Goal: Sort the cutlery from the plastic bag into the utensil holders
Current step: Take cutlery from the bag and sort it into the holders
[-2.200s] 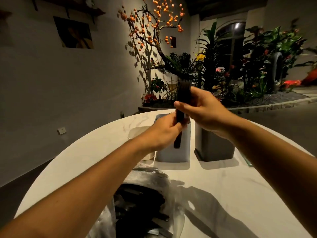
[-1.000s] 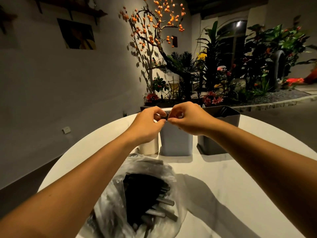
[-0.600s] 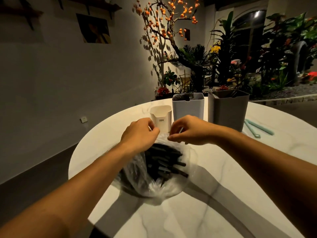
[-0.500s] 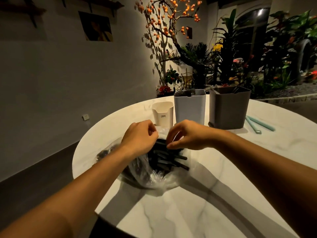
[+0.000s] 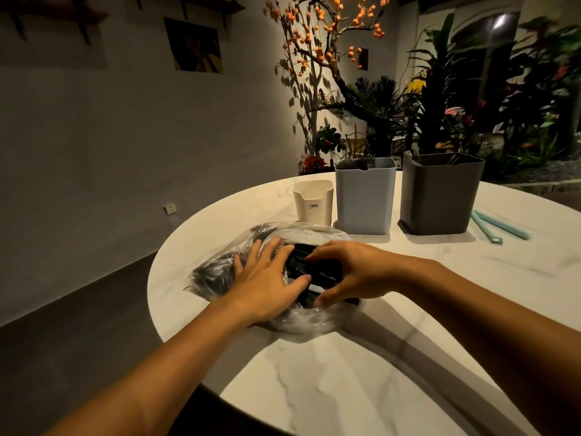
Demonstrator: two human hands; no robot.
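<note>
Left hand [image 5: 267, 275] flat, fingers spread, pressing the bag [image 5: 220, 269]; right hand [image 5: 352, 272] curls into the black cutlery [image 5: 314, 269], grip on a piece unclear. Grey holder [image 5: 364, 199] and dark holder [image 5: 440, 196] hold some pieces; white holder [image 5: 313, 202] looks empty. Bag is mostly full.

Glossy clear plastic bag [image 5: 226, 265], polished marble-look table [image 5: 345, 372].

Round marble table [image 5: 361, 372], plastic bag [image 5: 283, 322], three holders [image 5: 364, 199], teal sticks [image 5: 496, 228]
</note>
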